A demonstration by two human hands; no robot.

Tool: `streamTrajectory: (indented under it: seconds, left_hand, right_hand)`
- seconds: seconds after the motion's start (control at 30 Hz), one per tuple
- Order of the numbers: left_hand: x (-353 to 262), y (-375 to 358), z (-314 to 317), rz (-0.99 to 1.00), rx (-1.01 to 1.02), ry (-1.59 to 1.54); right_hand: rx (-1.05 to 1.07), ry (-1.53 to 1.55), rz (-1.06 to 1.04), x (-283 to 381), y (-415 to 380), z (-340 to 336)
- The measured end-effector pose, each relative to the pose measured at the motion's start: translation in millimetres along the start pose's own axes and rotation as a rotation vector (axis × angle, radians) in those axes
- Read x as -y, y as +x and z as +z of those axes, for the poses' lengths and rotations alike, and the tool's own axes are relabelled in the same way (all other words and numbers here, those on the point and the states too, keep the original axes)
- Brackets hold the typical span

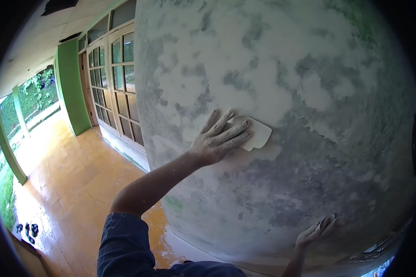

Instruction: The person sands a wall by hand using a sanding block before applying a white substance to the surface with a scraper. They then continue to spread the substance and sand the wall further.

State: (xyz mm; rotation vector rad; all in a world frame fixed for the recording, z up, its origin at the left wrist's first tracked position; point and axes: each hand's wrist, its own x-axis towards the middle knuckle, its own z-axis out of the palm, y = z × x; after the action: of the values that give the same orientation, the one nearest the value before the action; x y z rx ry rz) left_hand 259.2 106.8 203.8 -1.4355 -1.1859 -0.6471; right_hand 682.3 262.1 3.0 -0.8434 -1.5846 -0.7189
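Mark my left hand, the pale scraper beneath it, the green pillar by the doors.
Left hand (214, 143): head view, back of hand.
Pale scraper (260, 135): head view, exposed face.
Green pillar (73, 87): head view, broad side.

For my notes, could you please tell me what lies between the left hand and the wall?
The head view shows a flat pale piece between the left hand and the patchy wall.

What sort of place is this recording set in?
Most likely the covered porch of a house: glass-paned doors stand beside a green pillar, and the orange floor runs out toward daylight and grass.
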Motion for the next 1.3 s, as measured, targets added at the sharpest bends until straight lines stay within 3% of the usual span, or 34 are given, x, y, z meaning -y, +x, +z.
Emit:
streamTrajectory:
  seconds: [0.03, 0.07, 0.2, 0.37, 0.47, 0.57, 0.63, 0.7, 0.77, 0.83, 0.9, 1.07, 1.13, 1.2, 1.27, 1.3]
  left_hand:
    - [3, -9, -3, 0.125, 0.024, 0.086]
    - [23, -10, -6, 0.071, 0.001, 0.048]
    - [90, -12, -27, -0.204, -0.171, 0.043]
    - [50, -15, -21, -0.218, -0.267, -0.149]
    - [55, -9, -25, -0.193, -0.33, -0.117]
    - [50, -29, -38, -0.271, -0.431, -0.28]
    - [29, -72, -47, -0.6, -0.405, -0.821]
    - [17, -121, -60, -0.925, -0.184, -1.011]
    - [12, -149, -62, -1.095, -0.281, -1.408]
    - [14, -178, -58, -1.177, -0.247, -1.615]
    - [12, -189, -65, -1.297, -0.229, -1.859]
    - [14, -235, -59, -1.427, -0.043, -2.141]
    - [13, -234, -64, -1.489, -0.053, -2.134]
    - [16, -234, -72, -1.524, -0.058, -2.182]
    - [21, -235, -77, -1.579, -0.077, -2.159]
    - [22, -236, -79, -1.64, -0.1, -2.129]
  right_hand:
    - [-0.067, 0.177, 0.036, 6, -1, 3]
    - [-0.134, 0.354, 0.075, 11, -1, 4]
    - [-0.089, 0.453, 0.134, 41, -9, -13]
    - [0.023, 0.58, 0.208, 107, 17, -17]
    - [0.117, 0.608, 0.017, 153, 70, -18]
    - [0.125, 0.487, -0.183, 184, 121, -18]
    - [0.101, 0.37, -0.308, 192, 158, -19]
    - [0.046, 0.246, -0.417, 195, 200, -22]
    - [-0.041, 0.206, -0.417, 193, 250, -25]
    - [-0.131, 0.302, -0.361, 184, 295, -19]
    - [-0.206, 0.166, -0.4, 185, 341, -28]
    - [-0.293, 0.265, -0.389, 177, 426, -22]
    - [-0.306, 0.302, -0.388, 180, 442, -18]
    - [-0.307, 0.122, -0.416, 192, 451, -14]
    - [-0.329, 0.244, -0.315, 197, 453, -3]
    - [-0.367, 0.084, -0.348, 208, 448, -1]
